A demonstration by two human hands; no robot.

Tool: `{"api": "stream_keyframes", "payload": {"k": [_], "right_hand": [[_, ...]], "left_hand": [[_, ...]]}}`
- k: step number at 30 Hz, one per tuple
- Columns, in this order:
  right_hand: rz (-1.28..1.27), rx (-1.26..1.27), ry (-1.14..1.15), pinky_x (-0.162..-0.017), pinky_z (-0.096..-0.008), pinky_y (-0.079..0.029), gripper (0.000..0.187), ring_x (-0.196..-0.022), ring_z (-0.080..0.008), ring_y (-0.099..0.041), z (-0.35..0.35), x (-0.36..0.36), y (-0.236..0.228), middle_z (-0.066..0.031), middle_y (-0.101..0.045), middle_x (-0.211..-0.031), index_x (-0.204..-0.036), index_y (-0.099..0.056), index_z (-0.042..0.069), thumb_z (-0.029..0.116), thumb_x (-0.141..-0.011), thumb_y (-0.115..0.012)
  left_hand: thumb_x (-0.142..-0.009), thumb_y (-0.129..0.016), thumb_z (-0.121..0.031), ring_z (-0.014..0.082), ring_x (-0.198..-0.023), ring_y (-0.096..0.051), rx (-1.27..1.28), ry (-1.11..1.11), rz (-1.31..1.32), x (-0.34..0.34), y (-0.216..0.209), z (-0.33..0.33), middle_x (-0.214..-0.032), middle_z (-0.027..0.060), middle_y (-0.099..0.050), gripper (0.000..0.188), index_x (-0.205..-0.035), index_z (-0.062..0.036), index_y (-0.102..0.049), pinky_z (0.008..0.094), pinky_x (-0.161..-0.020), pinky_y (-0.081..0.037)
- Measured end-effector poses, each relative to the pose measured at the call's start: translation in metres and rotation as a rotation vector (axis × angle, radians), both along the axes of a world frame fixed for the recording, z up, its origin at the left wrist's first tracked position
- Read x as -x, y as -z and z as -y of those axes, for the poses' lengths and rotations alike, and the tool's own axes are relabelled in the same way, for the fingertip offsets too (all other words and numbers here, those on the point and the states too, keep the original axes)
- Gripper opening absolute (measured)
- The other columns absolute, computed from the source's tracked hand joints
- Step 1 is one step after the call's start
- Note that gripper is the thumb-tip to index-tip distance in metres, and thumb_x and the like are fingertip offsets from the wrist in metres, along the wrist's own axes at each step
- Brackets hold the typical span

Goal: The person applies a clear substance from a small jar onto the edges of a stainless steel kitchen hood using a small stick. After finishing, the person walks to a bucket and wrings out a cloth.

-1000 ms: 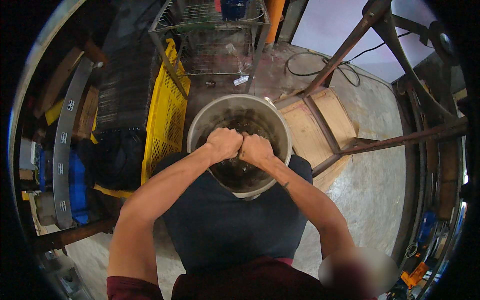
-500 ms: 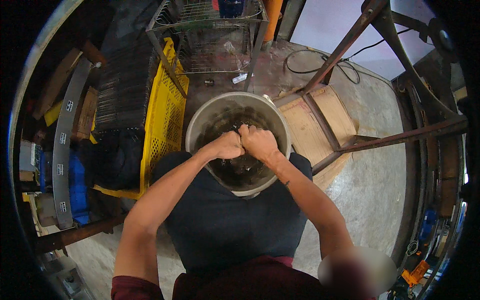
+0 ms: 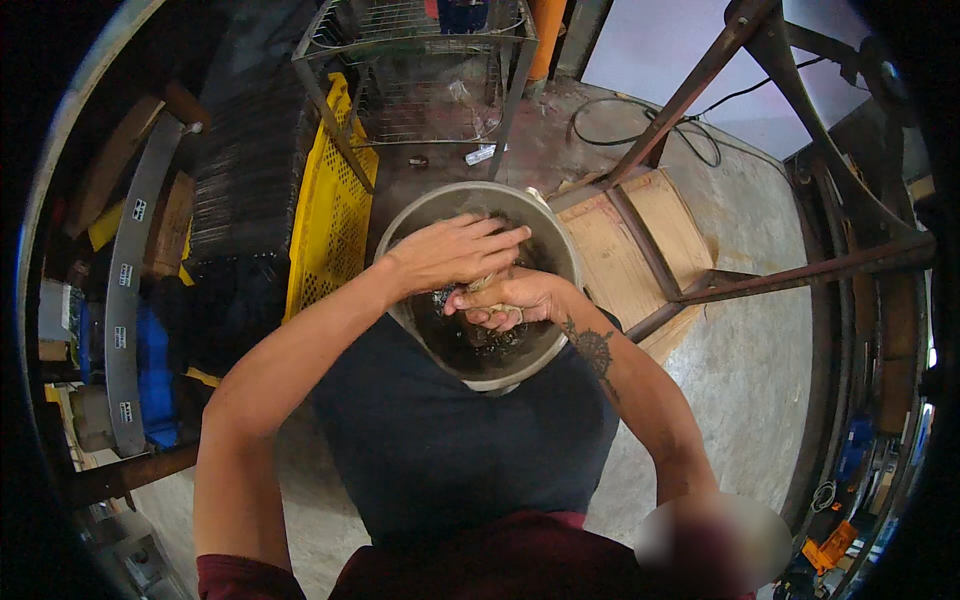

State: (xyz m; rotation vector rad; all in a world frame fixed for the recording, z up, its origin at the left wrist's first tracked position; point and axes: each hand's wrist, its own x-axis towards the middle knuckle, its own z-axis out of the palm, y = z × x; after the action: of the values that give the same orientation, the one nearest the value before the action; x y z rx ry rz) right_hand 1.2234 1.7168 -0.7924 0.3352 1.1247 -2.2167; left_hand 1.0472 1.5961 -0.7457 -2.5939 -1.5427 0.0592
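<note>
A round grey metal pot (image 3: 548, 232) stands between my knees with dark, wet-looking contents in its bottom. Over its mouth, my right hand (image 3: 510, 298) is turned partly palm up, its fingers curled round a pale, wet, crumpled piece (image 3: 488, 284) that looks like cloth; most of that piece is hidden by the hands. My left hand (image 3: 455, 250) lies across just above the right one, palm down and fingers stretched out and slightly apart. Whether the left fingers touch the pale piece cannot be made out.
A yellow perforated crate (image 3: 335, 210) stands left of the pot. Behind is a wire rack (image 3: 420, 90). On the right, flattened cardboard (image 3: 625, 240) lies beneath a rusty metal frame (image 3: 800, 277). A black cable (image 3: 600, 143) coils on the floor farther back.
My hands were closed together over the pot. The left hand has opened and stretched out across it, while the right has turned palm up around the pale piece.
</note>
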Motion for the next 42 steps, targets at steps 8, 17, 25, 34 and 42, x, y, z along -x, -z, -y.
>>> {"api": "stream_keyframes", "payload": {"k": [8, 17, 25, 34, 42], "right_hand": [[-0.286, -1.241, 0.208, -0.059, -0.0476, -0.053, 0.015, -0.07, -0.0353, -0.074, 0.014, -0.002, 0.044, -0.0208, -0.075, -0.081, -0.108, -0.076, 0.003, 0.014, -0.098, -0.074], [-0.481, -1.914, -0.08, -0.071, -0.0566, -0.066, 0.037, -0.082, -0.0444, -0.082, 0.022, 0.0, 0.019, -0.0254, -0.081, -0.09, -0.128, -0.056, 0.002, 0.016, -0.098, -0.072], [-0.769, -2.111, 0.035, -0.058, -0.0521, -0.063, 0.032, -0.073, -0.0391, -0.081, -0.001, 0.004, 0.027, -0.0164, -0.077, -0.085, -0.119, -0.053, 0.008, 0.021, -0.097, -0.073], [-0.784, -2.115, -0.03, -0.059, -0.0511, -0.063, 0.028, -0.073, -0.0378, -0.081, -0.004, 0.002, 0.028, -0.0146, -0.077, -0.085, -0.119, -0.054, 0.008, 0.022, -0.1, -0.069], [-0.436, -1.919, 0.105, -0.093, -0.055, -0.068, 0.089, -0.137, -0.0499, -0.067, -0.004, 0.013, 0.017, -0.03, -0.062, -0.143, -0.158, -0.049, 0.007, 0.013, -0.081, -0.093]], "left_hand": [[-0.094, -0.074, -0.015, 0.0363, -0.082, -0.084, 0.142, -0.371, 0.086, -0.02, 0.031, -0.002, -0.095, 0.0212, -0.084, 0.013, -0.102, -0.0047, -0.076, 0.0502, -0.074, -0.067], [-0.089, -0.073, -0.016, 0.0432, -0.089, -0.082, 0.504, -0.716, 0.634, -0.029, 0.068, 0.018, -0.095, 0.0309, -0.081, 0.024, -0.095, 0.0062, -0.081, 0.055, -0.086, -0.064], [-0.097, -0.074, -0.012, 0.0121, -0.05, -0.04, 0.898, -1.005, 1.577, -0.036, 0.048, 0.019, -0.064, 0.0002, -0.051, 0.024, -0.077, -0.0074, -0.061, 0.0358, -0.047, -0.03], [-0.099, -0.072, -0.009, 0.008, -0.049, -0.033, 0.942, -1.013, 1.822, -0.049, 0.063, 0.026, -0.065, -0.0043, -0.042, 0.022, -0.083, -0.0111, -0.057, 0.0312, -0.046, -0.024], [-0.091, -0.079, -0.015, 0.0487, -0.103, -0.079, 0.284, -0.921, 0.776, -0.022, 0.091, 0.011, -0.105, 0.0304, -0.08, 0.028, -0.11, 0.0039, -0.072, 0.0586, -0.094, -0.061]]}}
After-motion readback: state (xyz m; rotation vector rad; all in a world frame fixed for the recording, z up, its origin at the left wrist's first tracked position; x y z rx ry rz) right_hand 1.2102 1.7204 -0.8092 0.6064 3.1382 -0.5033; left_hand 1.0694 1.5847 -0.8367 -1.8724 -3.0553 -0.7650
